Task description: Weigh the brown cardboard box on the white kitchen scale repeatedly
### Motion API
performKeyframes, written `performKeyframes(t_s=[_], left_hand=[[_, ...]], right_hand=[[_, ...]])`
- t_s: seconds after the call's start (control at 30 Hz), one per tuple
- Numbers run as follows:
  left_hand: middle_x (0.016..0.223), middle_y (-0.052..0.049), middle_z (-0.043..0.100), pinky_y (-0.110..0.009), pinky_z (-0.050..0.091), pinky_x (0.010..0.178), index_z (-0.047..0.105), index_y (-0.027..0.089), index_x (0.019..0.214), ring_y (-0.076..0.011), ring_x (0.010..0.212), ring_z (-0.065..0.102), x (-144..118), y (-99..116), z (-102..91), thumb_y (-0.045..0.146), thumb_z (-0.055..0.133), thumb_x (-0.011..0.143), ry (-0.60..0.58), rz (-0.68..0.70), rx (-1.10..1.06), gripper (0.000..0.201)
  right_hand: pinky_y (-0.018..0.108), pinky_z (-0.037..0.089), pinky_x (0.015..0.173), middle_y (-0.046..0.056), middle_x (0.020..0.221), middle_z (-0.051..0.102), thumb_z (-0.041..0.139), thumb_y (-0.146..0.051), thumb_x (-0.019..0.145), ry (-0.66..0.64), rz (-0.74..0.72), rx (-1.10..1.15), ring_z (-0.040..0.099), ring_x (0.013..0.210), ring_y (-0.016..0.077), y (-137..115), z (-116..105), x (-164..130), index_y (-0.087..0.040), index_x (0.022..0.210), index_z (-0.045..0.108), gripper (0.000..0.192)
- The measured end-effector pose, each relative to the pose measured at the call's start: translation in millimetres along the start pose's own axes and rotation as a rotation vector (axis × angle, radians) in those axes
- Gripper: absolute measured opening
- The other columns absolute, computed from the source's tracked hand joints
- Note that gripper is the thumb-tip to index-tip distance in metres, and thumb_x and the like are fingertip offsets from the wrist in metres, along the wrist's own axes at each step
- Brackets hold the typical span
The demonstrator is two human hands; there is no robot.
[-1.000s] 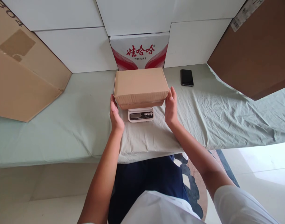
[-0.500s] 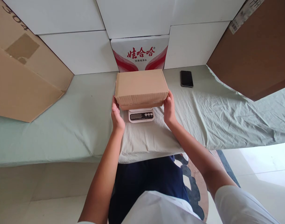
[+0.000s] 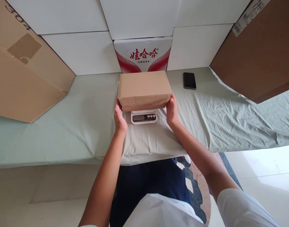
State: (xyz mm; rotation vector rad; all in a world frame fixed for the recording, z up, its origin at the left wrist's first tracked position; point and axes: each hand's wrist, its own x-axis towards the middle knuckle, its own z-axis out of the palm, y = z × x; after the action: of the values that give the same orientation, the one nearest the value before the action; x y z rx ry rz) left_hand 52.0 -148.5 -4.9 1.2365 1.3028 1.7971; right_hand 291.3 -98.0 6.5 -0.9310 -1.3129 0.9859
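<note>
A closed brown cardboard box (image 3: 144, 89) rests on a small white digital scale (image 3: 143, 117) on the cloth-covered table (image 3: 64, 126). My left hand (image 3: 119, 116) presses against the box's near left corner. My right hand (image 3: 172, 110) holds the near right corner, fingers up along its side. The scale's display and buttons show just below the box, between my hands.
A black phone (image 3: 189, 80) lies at the back right. A red-and-white printed carton (image 3: 142, 54) stands behind the box among white boxes (image 3: 83, 52). Large cardboard boxes sit at left (image 3: 23, 72) and right (image 3: 260, 53). The table's front edge runs just before my lap.
My hands have closed in from beside the box onto its near corners. The box stays on the scale; the view has shifted slightly.
</note>
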Motion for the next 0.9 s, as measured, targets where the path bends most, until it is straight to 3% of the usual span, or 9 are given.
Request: performKeyframes(t_s=[0.17,0.43,0.7,0.9], left_hand=[[0.176,-0.007,0.035,-0.039,0.027,0.134,0.041,0.03,0.163,-0.0249,0.165,0.03,0.3,0.9,0.1,0.092,0.023,0.088,0.007,-0.013,0.006,0.099],[0.177,-0.01,0.034,-0.04,0.028,0.134,0.04,0.028,0.164,-0.0257,0.165,0.031,0.6,-1.4,-0.8,0.094,0.022,0.086,0.018,-0.037,0.019,0.103],[0.176,-0.007,0.037,-0.04,0.028,0.134,0.043,0.03,0.162,-0.0245,0.165,0.031,0.7,-4.1,-0.7,0.093,0.022,0.088,0.002,-0.021,0.032,0.1],[0.174,-0.008,0.04,-0.041,0.031,0.133,0.046,0.03,0.16,-0.0256,0.164,0.035,1.6,-4.0,0.2,0.093,0.023,0.088,-0.002,-0.017,0.019,0.099]], right_hand=[[0.062,0.045,0.124,0.003,0.154,0.057,0.031,-0.076,0.095,0.04,0.03,0.036,0.048,0.149,0.0314,3.5,0.0,1.5,-0.041,0.149,0.046,0.065],[0.061,0.034,0.132,0.005,0.156,0.056,0.041,-0.068,0.095,0.059,0.056,0.151,0.047,0.152,0.0298,-1.1,0.6,1.5,-0.036,0.146,0.05,0.061],[0.06,0.047,0.122,0.004,0.155,0.056,0.032,-0.084,0.09,0.03,0.018,0.012,0.048,0.149,0.0324,-0.1,0.2,1.6,-0.04,0.144,0.05,0.072],[0.059,0.049,0.122,0.003,0.153,0.056,0.032,-0.086,0.089,0.03,0.014,-0.018,0.047,0.149,0.0322,-3.1,1.1,1.0,-0.041,0.143,0.051,0.073]])
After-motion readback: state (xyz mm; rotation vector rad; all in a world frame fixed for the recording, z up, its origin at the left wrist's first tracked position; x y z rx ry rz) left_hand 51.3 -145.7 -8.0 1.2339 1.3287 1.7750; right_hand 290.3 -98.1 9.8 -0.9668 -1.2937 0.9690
